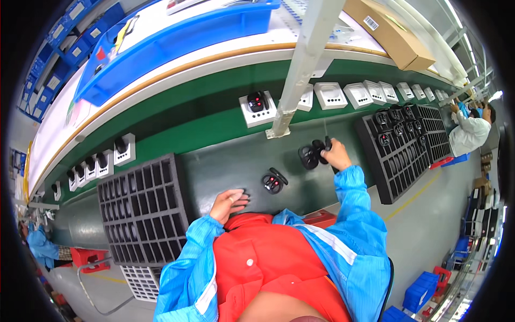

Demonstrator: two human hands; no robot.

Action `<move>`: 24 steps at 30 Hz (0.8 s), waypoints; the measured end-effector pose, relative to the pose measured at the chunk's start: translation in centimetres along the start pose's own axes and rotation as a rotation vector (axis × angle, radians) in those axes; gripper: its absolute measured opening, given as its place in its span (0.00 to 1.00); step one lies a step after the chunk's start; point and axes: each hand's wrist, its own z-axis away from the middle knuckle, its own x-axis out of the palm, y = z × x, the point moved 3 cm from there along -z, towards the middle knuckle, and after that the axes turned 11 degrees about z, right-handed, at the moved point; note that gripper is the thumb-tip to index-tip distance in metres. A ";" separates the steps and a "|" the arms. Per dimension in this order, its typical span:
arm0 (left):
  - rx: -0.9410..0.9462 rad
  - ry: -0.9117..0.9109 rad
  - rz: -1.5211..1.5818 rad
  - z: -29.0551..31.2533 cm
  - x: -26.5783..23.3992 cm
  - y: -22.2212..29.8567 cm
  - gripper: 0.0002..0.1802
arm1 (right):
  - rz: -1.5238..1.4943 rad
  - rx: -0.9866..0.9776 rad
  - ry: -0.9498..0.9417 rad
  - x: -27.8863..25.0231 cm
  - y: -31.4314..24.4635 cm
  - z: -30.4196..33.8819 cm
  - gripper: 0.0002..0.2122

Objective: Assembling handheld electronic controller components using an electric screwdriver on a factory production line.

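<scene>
My left hand [229,205] is at the near edge of the green bench [214,166], fingers stretched out, holding nothing. To its right lies a black earbud case [272,183] with its lid up and small red lights glowing inside. Farther right, my right hand [337,155] closes its fingers at the raised lid of another black earbud case [308,158]. A thin dark stick-shaped piece [328,143] stands up beside those fingertips; what it is, I cannot make out. The fingers partly cover that lid.
A black foam tray [179,188] flanks me on the left; another black tray [370,155] with several open cases stands right. White test stands [330,96] line the bench's back, one bearing a lit case [257,102]. A metal post [300,70] rises mid-bench. A person [472,131] works far right.
</scene>
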 end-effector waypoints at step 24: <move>0.075 0.568 0.184 3.4 -3.1 -3.0 0.16 | 0.315 -0.377 0.285 18.6 4.3 -34.0 0.19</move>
